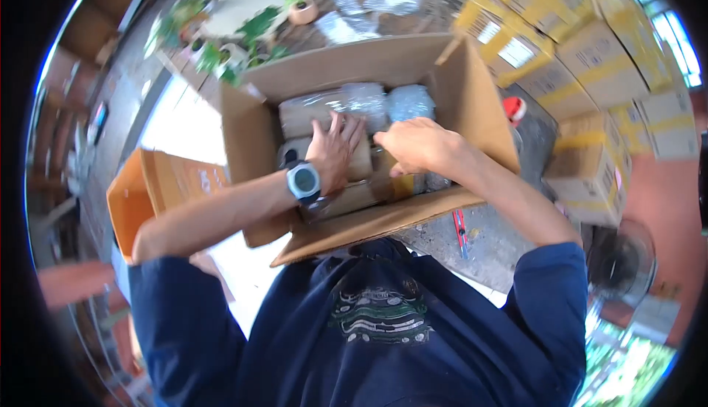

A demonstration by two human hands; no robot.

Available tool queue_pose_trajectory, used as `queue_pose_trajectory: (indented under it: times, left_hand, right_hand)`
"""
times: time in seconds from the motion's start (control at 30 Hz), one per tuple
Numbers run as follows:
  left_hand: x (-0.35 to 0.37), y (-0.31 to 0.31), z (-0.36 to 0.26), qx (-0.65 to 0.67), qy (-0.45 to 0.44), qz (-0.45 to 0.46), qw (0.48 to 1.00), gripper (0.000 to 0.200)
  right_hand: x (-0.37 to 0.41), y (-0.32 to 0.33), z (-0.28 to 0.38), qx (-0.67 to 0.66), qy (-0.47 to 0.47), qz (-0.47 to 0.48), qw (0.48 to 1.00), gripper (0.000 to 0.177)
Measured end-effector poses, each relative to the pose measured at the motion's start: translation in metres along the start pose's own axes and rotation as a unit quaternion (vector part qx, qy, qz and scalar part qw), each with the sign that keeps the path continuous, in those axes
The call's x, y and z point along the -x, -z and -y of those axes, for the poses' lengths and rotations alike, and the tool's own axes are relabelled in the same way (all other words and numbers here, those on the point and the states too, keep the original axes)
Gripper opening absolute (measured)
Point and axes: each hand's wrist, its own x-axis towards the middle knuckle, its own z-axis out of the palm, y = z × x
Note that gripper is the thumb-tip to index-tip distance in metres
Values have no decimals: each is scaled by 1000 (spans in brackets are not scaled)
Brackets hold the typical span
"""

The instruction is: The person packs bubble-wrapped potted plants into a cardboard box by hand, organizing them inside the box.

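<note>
From the camera on my head, I look down at a big box (383, 64) made of brown card. It stands open on a grey table (509, 248), right in front of my blue shirt.

My left hand (335, 149) is inside the big box. It lies flat on a brown pack (306, 115) and its fingers are spread wide. It holds nothing. I have a watch (304, 181) on that wrist.

My right hand (417, 145) is in the big box too, just beside my left hand. Its fingers are bent down and close together. The tips are hidden, so I cannot tell if they pinch anything.

The brown pack sits in the left part of the big box. Behind it, by the far wall, are two packs in bubble wrap (365, 101).

An orange box (136, 200) lies open to my left. Many boxes with yellow tape (590, 60) are piled up on my right. A red tape holder (514, 108) sits near that pile. A thin red tool (459, 230) lies on the table near my right arm. Green plants (254, 30) stand past the big box.
</note>
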Motion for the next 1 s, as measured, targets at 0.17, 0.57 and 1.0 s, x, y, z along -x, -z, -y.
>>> queue_pose_trajectory:
  times: [0.17,0.57,1.0]
  left_hand:
    - [-28,-27,-10,224,-107,-75,966,131]
    - [-23,-7,-13,265,-54,-37,962,128]
    - [-21,-1,0,395,-157,-63,903,91]
  right_hand:
    - [64,11,-12,-71,-33,-196,977,47]
    - [141,-207,-235,-203,-488,-227,818,125]
    - [225,-58,-117,-45,-402,-541,737,83]
